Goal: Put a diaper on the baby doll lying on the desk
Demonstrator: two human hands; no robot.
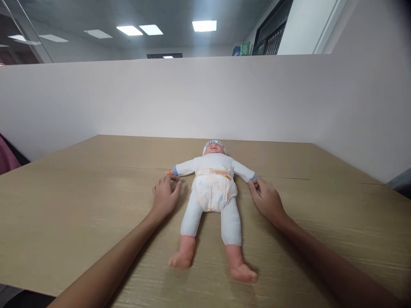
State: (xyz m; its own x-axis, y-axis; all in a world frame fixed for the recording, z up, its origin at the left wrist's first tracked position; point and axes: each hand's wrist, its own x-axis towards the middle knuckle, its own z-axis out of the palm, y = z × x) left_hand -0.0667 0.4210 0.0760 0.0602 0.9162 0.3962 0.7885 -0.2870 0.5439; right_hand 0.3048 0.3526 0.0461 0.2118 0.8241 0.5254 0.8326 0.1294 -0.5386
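A baby doll [213, 164] lies on its back, arms spread and legs toward me. It wears a white suit with blue cuffs, a white headband with lettering, and a white diaper [213, 194] with a printed orange waistband around its hips. Its feet are bare. My right hand [266, 199] has thumb and fingers closed on the doll's arm at the blue cuff, hiding the doll's hand there. Just below the doll's other hand, my left hand [165, 196] rests low over the table with loosely bent fingers, thumb apart, holding nothing.
The wooden table [80, 201] has a thin seam running across it behind my hands. A white partition wall [160, 98] rises at its back and right. Maroon cloth [8, 156] shows at the left edge, and a dark grey object [401, 182] at the right.
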